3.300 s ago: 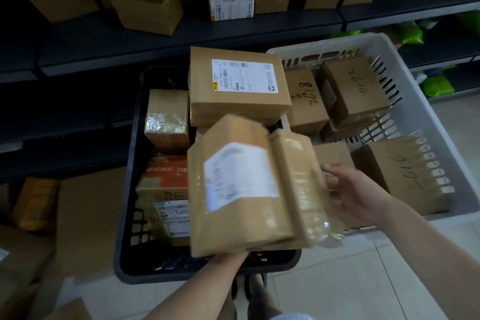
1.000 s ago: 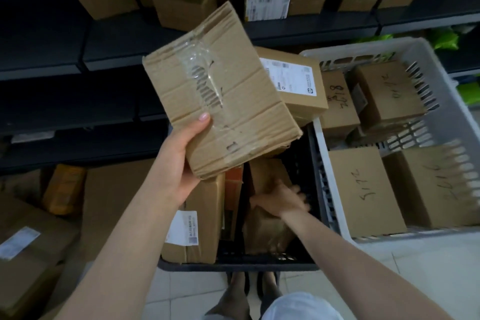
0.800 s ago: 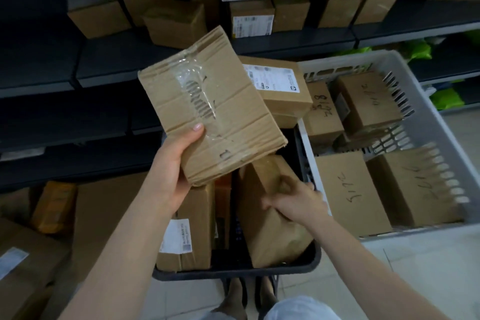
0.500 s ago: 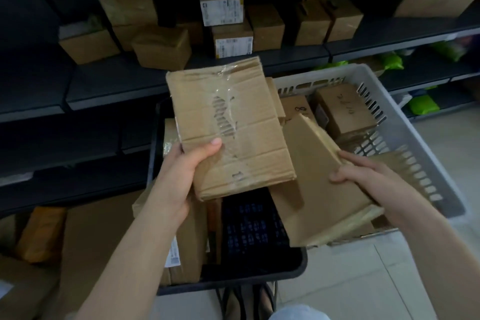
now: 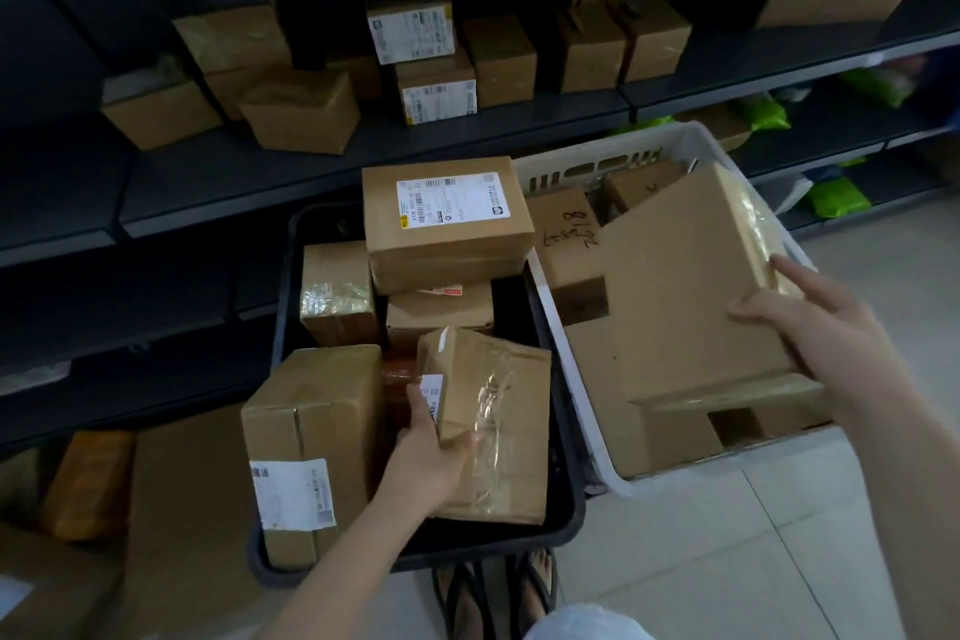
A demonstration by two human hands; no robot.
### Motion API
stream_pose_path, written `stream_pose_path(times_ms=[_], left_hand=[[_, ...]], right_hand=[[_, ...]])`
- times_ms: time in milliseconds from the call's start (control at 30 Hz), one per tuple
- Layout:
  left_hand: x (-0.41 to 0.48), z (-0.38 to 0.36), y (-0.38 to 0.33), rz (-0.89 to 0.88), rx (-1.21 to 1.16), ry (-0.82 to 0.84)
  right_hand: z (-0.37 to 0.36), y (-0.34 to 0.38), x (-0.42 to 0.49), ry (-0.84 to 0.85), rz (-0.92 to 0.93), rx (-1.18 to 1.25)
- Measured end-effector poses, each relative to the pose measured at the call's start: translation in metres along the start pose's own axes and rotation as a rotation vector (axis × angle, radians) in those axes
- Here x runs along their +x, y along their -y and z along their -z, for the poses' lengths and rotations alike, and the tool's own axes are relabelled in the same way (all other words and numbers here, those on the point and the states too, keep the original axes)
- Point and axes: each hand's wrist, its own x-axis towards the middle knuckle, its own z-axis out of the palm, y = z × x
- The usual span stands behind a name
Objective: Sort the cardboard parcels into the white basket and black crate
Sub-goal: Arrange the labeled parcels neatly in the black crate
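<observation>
- Head view: left hand grips a taped parcel at the black crate's near edge.
- Right hand holds a plain parcel over the white basket (tilted; best lowered flat).

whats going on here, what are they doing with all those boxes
A person is sorting cardboard parcels between two bins on the floor in front of shelves. The left hand grips a taped parcel in the black crate, which already holds several boxes. The right hand holds a larger flat parcel tilted over the white basket, above boxes with handwritten numbers. Neither parcel has been let go.
</observation>
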Motion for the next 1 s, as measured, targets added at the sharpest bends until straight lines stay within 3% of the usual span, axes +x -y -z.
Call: stream_pose_path(times_ms=[100, 233, 433, 500, 600, 700, 900, 1000], left_hand=[[0.006, -0.005, 0.0, 0.022, 0.071, 0.023], [0.0, -0.001, 0.011, 0.054, -0.134, 0.2], [0.048, -0.01, 0.032, 0.158, -0.096, 0.29], [0.063, -0.019, 0.03, 0.18, 0.011, 0.26], [0.085, -0.033, 0.038, 0.147, 0.484, 0.036], [0.09, -0.044, 0.043, 0.107, 0.786, 0.063], [0.104, -0.063, 0.045, 0.118, 0.417, 0.044], [0.104, -0.072, 0.04, 0.107, 0.392, -0.063]], right_hand=[[-0.004, -0.009, 0.007, 0.072, 0.011, -0.028], [-0.007, -0.015, 0.01, 0.124, 0.045, -0.027], [-0.007, -0.021, 0.014, 0.123, 0.035, 0.01], [-0.007, -0.024, 0.015, 0.132, 0.027, -0.008], [-0.005, -0.029, 0.015, 0.145, 0.041, -0.05], [-0.005, -0.033, 0.015, 0.159, 0.049, -0.082], [-0.008, -0.039, 0.018, 0.129, 0.057, -0.025], [-0.011, -0.041, 0.017, 0.185, 0.04, 0.032]])
